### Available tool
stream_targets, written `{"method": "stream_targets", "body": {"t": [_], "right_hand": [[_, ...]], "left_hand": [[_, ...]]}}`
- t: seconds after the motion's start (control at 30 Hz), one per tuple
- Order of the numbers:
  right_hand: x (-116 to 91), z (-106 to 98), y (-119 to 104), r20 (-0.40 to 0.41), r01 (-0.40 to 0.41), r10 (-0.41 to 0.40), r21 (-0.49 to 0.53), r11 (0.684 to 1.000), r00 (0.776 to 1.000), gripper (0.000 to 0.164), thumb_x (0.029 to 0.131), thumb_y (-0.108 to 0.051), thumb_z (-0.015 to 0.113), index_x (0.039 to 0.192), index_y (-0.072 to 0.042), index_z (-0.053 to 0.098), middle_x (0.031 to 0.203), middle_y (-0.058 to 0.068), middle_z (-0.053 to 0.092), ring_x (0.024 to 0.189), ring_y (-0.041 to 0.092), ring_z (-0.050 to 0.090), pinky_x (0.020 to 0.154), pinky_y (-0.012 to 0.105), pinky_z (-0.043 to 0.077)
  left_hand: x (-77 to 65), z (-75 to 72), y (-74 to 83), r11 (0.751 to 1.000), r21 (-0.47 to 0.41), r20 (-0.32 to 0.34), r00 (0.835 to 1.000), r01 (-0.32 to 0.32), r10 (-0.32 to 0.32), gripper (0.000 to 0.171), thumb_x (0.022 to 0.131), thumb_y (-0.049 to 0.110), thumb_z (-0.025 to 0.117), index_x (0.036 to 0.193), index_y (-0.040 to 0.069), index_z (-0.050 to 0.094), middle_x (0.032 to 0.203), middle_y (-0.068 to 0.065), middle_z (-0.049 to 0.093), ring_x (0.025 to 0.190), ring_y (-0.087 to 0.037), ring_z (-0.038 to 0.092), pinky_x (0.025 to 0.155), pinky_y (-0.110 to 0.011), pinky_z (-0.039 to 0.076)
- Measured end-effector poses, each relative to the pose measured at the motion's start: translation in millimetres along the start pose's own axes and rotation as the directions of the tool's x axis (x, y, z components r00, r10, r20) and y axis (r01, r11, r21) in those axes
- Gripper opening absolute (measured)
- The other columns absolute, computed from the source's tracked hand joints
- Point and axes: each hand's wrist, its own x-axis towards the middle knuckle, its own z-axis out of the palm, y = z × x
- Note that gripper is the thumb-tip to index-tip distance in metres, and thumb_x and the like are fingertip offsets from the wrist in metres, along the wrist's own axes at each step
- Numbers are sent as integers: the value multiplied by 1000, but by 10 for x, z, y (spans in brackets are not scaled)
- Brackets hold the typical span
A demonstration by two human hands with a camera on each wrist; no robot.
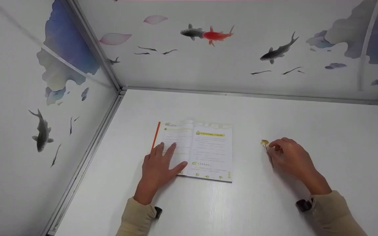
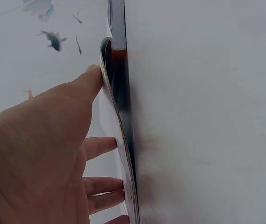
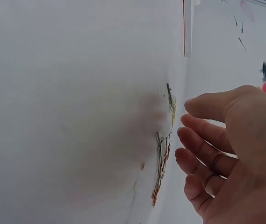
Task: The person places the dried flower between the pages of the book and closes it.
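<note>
An open book (image 1: 210, 147) lies on the white table, with print and small yellow-green pictures on its pages. Spread across its left page is my left hand (image 1: 158, 168), fingers straight and thumb near the middle fold. In the left wrist view, the fingertips and thumb press on the page side of the book (image 2: 119, 123), whose lower edge curves up off the table. My right hand (image 1: 290, 157) hovers with loosely bent fingers beside a dried flower sprig (image 1: 264, 142). The right wrist view shows a gap between these fingertips and the thin brown-and-green stems (image 3: 162, 163); nothing is held.
The white table (image 1: 208, 209) meets a back wall (image 1: 241, 82) and a left wall (image 1: 8, 147), both printed with fish and lily leaves. A metal strip (image 1: 176, 91) runs along the table's back edge. An orange strip (image 1: 156, 136) shows at the book's left side.
</note>
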Motion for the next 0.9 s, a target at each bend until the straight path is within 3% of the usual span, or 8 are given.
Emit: {"method": "stream_targets", "body": {"t": [0.3, 0.7, 0.9], "right_hand": [[-9, -15, -22, 85, -41, 42, -13, 999, 995, 25, 87, -30, 79, 100, -11, 73, 90, 4, 65, 82, 21, 58, 68, 36, 45], [43, -30, -71, 124, -124, 121, 13, 992, 985, 19, 92, -28, 72, 96, -9, 73, 86, 4, 69, 80, 22, 60, 69, 35, 47], [49, 0, -68, 116, -112, 109, 17, 994, 987, 15, 93, -22, 70, 96, -8, 72, 85, 6, 69, 79, 21, 60, 68, 35, 48]], "left_hand": [[1, 9, -22, 1000, 18, 36, 999, 10, -10, 86, 89, 80, 44, 158, 30, 33, 159, -16, 37, 148, -33, 31, 110, -57, 36], [10, 23, -27, 1000, 3, 6, 1000, -6, 6, 86, 88, 80, 45, 156, 28, 38, 156, -17, 40, 146, -33, 34, 106, -58, 38], [12, 19, -27, 1000, 13, 8, 1000, -6, 6, 86, 88, 80, 45, 156, 28, 38, 156, -17, 41, 146, -34, 34, 106, -58, 38]]}}
